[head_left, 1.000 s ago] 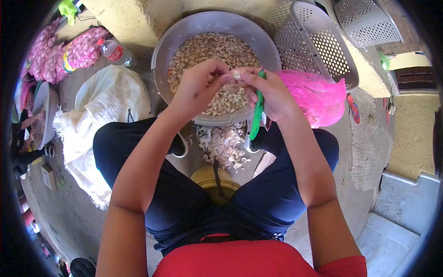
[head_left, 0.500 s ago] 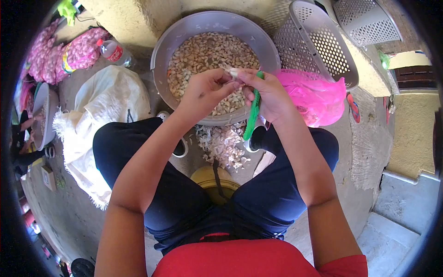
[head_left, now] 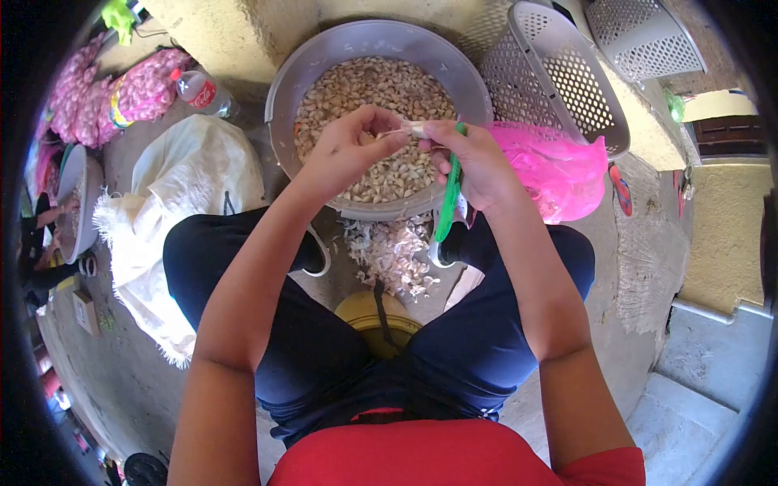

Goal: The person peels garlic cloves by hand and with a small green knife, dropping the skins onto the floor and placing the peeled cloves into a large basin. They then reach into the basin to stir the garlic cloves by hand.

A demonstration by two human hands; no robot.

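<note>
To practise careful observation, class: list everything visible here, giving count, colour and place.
basin: one, grey, ahead on the floor, full of cloves
garlic clove: one, white, pinched above the basin
green-handled tool: one, over the basin's near rim
peel pile: one, whitish, between the feet
plastic bag: one, pink, right of basin
baskets: two, grey, perforated, upper right
sack: one, white, left
bottle: one, red label, upper left
mesh bags: several, pink, upper left
seat: one, yellow, between the thighs
other person: one, far left
left hand: one, at the clove
right hand: one, gripping tool, touching clove
</note>
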